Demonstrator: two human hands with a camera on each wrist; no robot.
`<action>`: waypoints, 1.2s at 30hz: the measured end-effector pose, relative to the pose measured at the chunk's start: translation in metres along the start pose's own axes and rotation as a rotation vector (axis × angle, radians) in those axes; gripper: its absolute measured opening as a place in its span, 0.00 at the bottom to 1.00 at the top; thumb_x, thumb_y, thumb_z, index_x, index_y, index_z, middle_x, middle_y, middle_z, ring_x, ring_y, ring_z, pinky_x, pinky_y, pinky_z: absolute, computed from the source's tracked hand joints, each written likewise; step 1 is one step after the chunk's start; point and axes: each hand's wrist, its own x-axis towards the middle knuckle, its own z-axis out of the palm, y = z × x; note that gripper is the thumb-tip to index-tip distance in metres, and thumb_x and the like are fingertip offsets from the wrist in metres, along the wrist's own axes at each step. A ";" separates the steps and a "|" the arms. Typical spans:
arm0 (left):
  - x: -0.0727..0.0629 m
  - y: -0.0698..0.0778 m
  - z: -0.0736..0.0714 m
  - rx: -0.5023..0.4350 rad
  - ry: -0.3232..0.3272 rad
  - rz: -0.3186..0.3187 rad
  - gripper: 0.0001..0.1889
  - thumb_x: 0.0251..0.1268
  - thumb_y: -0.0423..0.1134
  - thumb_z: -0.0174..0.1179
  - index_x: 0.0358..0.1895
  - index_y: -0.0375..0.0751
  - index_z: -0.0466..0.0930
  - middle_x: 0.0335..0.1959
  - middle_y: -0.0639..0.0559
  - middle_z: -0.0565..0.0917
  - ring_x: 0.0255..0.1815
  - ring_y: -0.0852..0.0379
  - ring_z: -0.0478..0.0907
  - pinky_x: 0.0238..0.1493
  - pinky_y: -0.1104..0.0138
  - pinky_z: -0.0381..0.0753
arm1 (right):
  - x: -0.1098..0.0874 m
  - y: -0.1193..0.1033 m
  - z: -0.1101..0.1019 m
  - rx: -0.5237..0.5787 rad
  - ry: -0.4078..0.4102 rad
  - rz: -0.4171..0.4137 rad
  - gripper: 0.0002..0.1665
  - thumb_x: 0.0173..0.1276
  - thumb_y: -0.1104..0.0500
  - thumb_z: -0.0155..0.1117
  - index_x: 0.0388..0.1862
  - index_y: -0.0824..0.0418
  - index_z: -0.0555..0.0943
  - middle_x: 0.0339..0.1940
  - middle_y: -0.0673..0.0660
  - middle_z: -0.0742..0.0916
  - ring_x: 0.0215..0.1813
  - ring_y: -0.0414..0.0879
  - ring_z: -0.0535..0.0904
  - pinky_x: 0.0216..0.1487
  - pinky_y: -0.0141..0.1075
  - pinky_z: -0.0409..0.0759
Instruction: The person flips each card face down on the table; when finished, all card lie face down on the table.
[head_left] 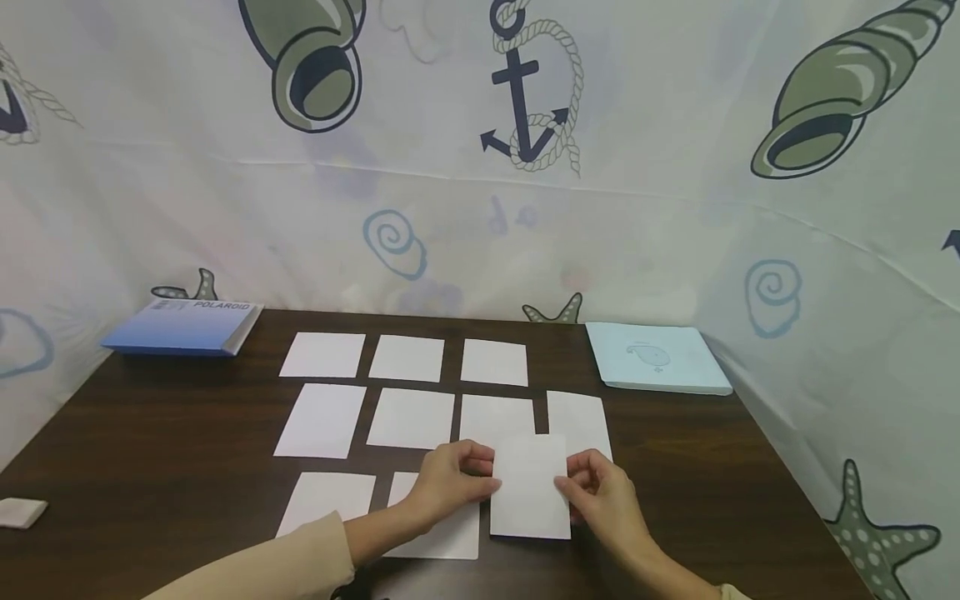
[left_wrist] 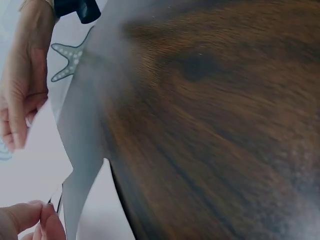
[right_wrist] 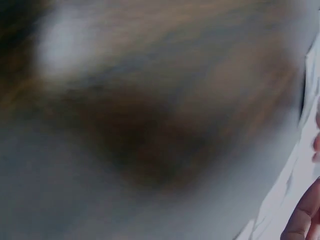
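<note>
In the head view a blank white card (head_left: 529, 492) is held upright between both hands, over the front right of the laid-out cards. My left hand (head_left: 450, 487) pinches its left edge between thumb and fingers. On the opposite edge my right hand (head_left: 606, 500) grips it the same way. The left wrist view has the left fingertips (left_wrist: 45, 220) at the lower left, at the edge of white paper (left_wrist: 40, 162), with the right hand above. Only a few right-hand fingers (right_wrist: 302, 215) show at the corner of the blurred right wrist view.
Blank white sheets (head_left: 322, 357) lie in rows on the dark wooden table (head_left: 187, 442). A blue Polaroid box (head_left: 180, 329) stands at the back left, a pale blue booklet (head_left: 656, 358) at the back right. At the left edge lies a small white block (head_left: 21, 512). Patterned cloth (head_left: 465, 242) hangs behind.
</note>
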 end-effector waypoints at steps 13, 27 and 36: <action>-0.007 0.000 0.007 0.324 -0.012 0.088 0.16 0.40 0.32 0.72 0.36 0.37 0.78 0.27 0.54 0.83 0.29 0.62 0.76 0.29 0.72 0.72 | 0.003 0.028 -0.003 -0.172 -0.190 -0.040 0.13 0.55 0.69 0.67 0.35 0.69 0.71 0.16 0.53 0.81 0.14 0.40 0.76 0.16 0.32 0.77; -0.006 0.010 0.008 0.502 -0.153 0.110 0.15 0.42 0.28 0.70 0.33 0.34 0.73 0.16 0.59 0.76 0.17 0.68 0.68 0.20 0.73 0.68 | 0.010 0.027 -0.008 -0.303 -0.342 -0.129 0.13 0.55 0.69 0.67 0.32 0.67 0.70 0.14 0.52 0.79 0.13 0.39 0.75 0.13 0.30 0.74; 0.002 0.021 0.008 0.473 -0.228 0.011 0.15 0.45 0.24 0.67 0.34 0.30 0.70 0.11 0.55 0.76 0.10 0.66 0.72 0.14 0.75 0.71 | 0.022 0.026 -0.011 -0.408 -0.333 -0.111 0.19 0.53 0.63 0.72 0.34 0.65 0.70 0.14 0.50 0.76 0.10 0.38 0.72 0.13 0.31 0.73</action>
